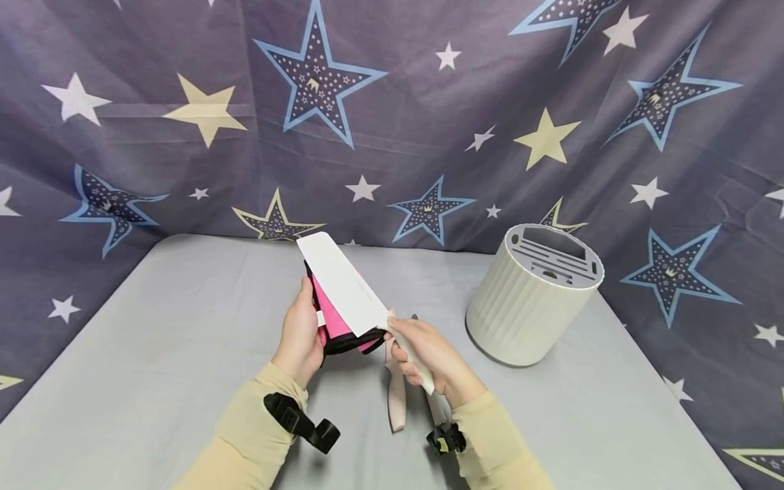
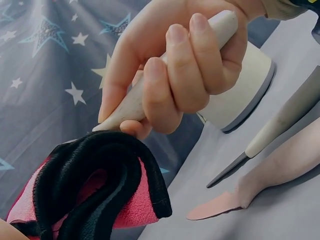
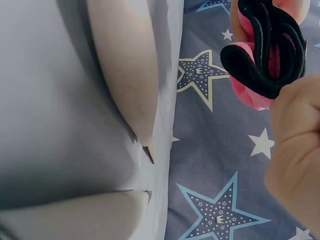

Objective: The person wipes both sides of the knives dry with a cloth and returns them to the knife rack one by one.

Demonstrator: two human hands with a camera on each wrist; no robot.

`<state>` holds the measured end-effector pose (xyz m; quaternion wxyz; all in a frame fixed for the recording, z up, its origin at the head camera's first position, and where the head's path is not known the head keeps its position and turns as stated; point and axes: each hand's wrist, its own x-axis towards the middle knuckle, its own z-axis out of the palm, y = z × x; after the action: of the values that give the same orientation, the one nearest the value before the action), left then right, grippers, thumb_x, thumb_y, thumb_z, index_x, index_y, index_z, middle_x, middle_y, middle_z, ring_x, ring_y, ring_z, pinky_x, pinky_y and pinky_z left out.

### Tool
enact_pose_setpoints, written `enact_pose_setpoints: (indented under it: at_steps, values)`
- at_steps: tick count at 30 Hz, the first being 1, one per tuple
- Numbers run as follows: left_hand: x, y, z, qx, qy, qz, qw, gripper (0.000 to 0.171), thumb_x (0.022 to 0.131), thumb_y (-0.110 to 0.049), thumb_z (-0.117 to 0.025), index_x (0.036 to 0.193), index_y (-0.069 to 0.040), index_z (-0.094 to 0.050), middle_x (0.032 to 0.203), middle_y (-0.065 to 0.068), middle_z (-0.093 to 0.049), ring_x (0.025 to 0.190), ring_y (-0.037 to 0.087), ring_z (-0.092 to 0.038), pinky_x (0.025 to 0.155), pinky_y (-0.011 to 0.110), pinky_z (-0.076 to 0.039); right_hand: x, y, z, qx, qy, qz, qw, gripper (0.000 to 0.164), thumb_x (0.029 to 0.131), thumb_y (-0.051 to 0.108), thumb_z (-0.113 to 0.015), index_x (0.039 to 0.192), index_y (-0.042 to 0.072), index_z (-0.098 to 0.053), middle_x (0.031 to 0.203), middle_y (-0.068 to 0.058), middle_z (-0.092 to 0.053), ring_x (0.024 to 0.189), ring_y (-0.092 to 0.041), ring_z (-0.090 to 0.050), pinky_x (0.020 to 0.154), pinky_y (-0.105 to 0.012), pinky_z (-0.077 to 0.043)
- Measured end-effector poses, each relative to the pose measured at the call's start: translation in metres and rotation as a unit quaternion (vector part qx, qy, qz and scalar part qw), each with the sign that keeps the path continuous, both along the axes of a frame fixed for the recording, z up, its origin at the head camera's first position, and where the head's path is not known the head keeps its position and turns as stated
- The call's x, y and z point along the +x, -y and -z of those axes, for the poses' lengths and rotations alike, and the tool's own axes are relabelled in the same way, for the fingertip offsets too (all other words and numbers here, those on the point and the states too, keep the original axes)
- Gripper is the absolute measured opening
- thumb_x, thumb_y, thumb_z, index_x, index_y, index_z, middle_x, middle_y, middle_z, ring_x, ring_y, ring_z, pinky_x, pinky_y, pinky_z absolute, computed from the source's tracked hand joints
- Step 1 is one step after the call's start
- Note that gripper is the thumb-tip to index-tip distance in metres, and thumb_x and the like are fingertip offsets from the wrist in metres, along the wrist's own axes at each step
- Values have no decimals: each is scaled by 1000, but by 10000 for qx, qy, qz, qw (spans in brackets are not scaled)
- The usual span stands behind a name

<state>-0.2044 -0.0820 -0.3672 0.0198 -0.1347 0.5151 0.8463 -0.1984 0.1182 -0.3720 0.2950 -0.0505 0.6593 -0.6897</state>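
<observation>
My right hand grips the pale handle of a cleaver, fingers curled round it in the left wrist view. The cleaver's broad white blade slants up and left over a folded pink cloth with black edging and a small white tag. My left hand holds that cloth from the left side, against the blade's underside; part of its grip is hidden. In the left wrist view the cloth is folded in layers around the blade. Below the right hand, a pink-bladed knife and a pale-handled knife lie on the table.
A ribbed cream knife block with a slotted grey top stands on the right of the table, covered in grey cloth. A dark curtain printed with stars hangs behind and beside it.
</observation>
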Motion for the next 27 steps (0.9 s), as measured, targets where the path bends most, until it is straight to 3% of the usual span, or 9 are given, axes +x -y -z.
enact_pose_setpoints:
  at_steps: [8,16,27]
  values:
    - [-1,-4,1,66,-22,64,10000,56,106,-50,-23,149,-17,-36,121,-3,-48,107,10,-50,97,25,-41,-8,3,-6,37,74,-40,10000,28,103,36,-45,93,10,-48,56,8,-39,36,-1,-31,33,-17,-27]
    - [-3,-10,3,41,-24,63,10000,54,107,-48,-25,149,-17,-38,121,-2,-48,107,12,-50,94,24,-42,-15,5,-9,-77,44,-41,10000,25,103,34,-45,95,11,-49,56,7,-40,36,-1,-32,34,-17,-29]
    - [-2,-19,18,181,-79,-78,9998,53,107,-44,-30,149,-14,-40,129,2,-46,121,16,-41,102,29,-36,-15,0,2,-171,116,-24,9998,24,104,34,-44,99,11,-48,56,6,-41,36,-1,-35,33,-18,-30]
